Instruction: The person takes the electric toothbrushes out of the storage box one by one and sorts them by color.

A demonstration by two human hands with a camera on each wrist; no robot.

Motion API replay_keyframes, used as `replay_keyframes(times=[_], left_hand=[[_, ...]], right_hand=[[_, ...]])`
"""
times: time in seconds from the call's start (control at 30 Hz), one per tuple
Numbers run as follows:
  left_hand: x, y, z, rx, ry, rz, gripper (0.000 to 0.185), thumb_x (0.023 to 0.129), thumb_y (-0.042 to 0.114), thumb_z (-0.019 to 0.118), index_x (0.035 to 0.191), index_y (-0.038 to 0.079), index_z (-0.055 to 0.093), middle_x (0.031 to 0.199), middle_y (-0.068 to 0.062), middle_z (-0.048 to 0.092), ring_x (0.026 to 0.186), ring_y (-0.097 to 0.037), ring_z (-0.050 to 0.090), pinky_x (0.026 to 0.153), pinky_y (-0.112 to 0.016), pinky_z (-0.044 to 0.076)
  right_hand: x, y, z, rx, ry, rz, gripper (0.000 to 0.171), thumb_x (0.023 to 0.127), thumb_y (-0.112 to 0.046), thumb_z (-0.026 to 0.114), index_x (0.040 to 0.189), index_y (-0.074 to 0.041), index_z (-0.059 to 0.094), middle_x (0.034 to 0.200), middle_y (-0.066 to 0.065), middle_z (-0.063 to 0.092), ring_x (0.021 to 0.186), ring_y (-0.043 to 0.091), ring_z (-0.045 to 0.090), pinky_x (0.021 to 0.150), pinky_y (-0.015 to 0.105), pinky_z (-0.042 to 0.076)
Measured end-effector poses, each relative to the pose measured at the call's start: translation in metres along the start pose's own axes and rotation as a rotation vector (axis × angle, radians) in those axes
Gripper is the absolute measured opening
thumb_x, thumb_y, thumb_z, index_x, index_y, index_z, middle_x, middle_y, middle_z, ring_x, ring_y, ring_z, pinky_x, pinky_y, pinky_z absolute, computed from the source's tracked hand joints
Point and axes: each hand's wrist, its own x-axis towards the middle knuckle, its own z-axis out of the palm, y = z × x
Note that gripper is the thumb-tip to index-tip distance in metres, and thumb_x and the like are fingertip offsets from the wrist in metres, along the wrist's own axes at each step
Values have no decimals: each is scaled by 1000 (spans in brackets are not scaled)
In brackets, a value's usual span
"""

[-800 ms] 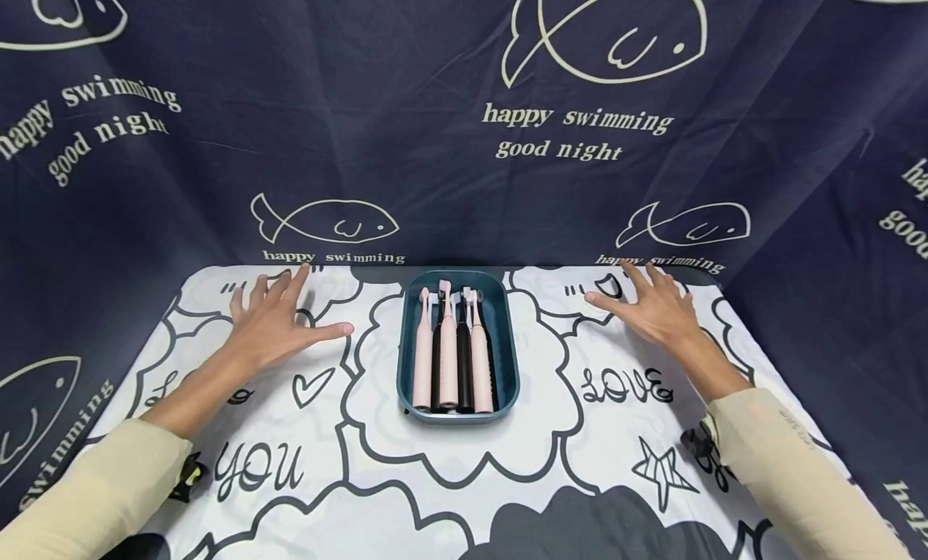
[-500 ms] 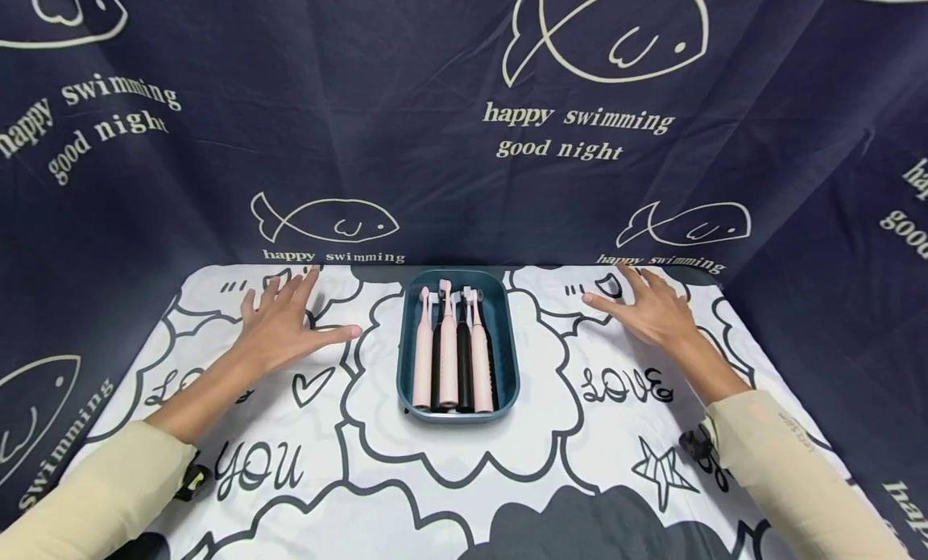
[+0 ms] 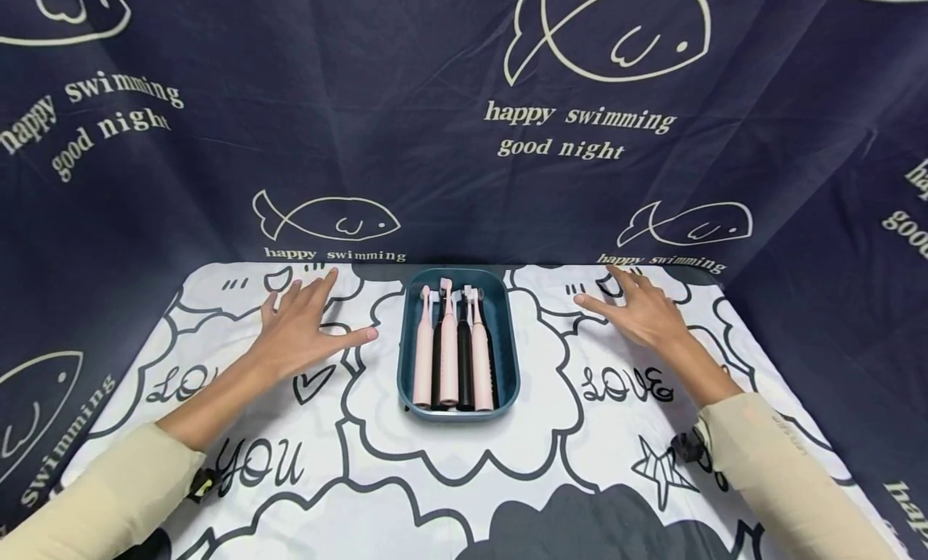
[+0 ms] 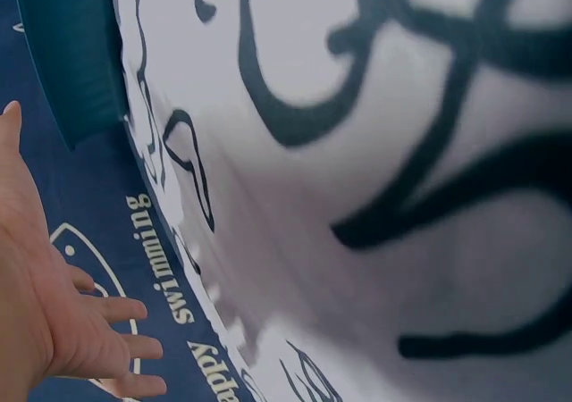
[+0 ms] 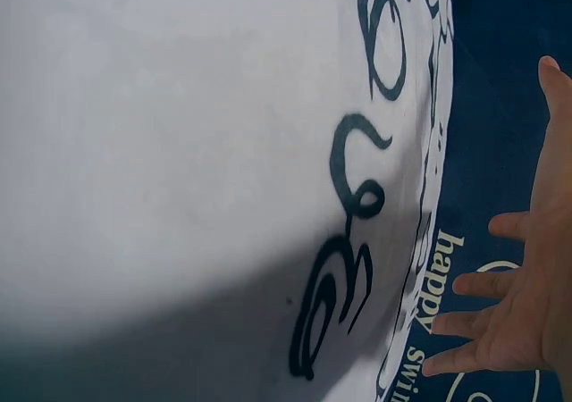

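Note:
A dark teal tray [image 3: 507, 358] sits mid-table at the back, holding several electric toothbrushes, pink ones [image 3: 449, 358] and black ones [image 3: 464, 367], laid side by side with heads pointing away. My left hand [image 3: 303, 328] hovers flat, fingers spread, just left of the tray, its thumb tip close to the tray's left wall. My right hand [image 3: 640, 309] is spread flat a little further off on the right. Neither holds anything. The left wrist view shows the left hand [image 4: 54, 322] with straight fingers and the tray's edge [image 4: 67, 54]. In the right wrist view the right hand [image 5: 518, 304] is open.
The table wears a white cloth [image 3: 464, 479] with black cartoon drawings and words. A navy curtain [image 3: 435, 125] printed with fish and text closes in the back and both sides. Beige sleeves [image 3: 783, 479] cover both forearms.
Both hands have slid inward toward the tray, the left one more, its thumb now near the tray's wall. The tray and toothbrushes have not moved.

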Motion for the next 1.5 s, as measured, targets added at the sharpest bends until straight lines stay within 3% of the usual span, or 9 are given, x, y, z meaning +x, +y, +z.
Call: replay_keyframes(times=[0.3, 0.57, 1.17, 1.5], left_hand=[[-9, 19, 5, -32, -29, 27, 132, 88, 94, 67, 184, 24, 10, 189, -18, 24, 173, -57, 13, 134, -79, 4], [-13, 32, 16, -72, -41, 49, 138, 84, 94, 72, 184, 23, 9, 188, -19, 24, 175, -53, 13, 134, -78, 5], [-22, 53, 32, -106, -55, 108, 140, 83, 93, 75, 183, 15, 16, 186, -20, 31, 173, -52, 21, 137, -74, 11], [-28, 69, 36, -136, -64, 126, 150, 76, 91, 82, 183, 13, 11, 186, -22, 29, 174, -49, 23, 139, -74, 13]], right_hand=[[-2, -10, 2, 29, -4, 1, 120, 95, -98, 48, 183, -23, 17, 181, 37, 24, 161, 69, 30, 122, 87, 30], [-3, -22, 3, 40, -44, -4, 120, 95, -98, 47, 184, -22, 17, 183, 36, 22, 163, 66, 29, 123, 87, 31], [-10, -47, 9, 59, -36, -36, 116, 96, -96, 50, 181, -21, 28, 180, 35, 30, 164, 60, 35, 122, 86, 33], [-11, -53, 17, 67, -46, -46, 117, 95, -98, 49, 180, -19, 31, 180, 34, 32, 165, 59, 34, 123, 85, 32]])
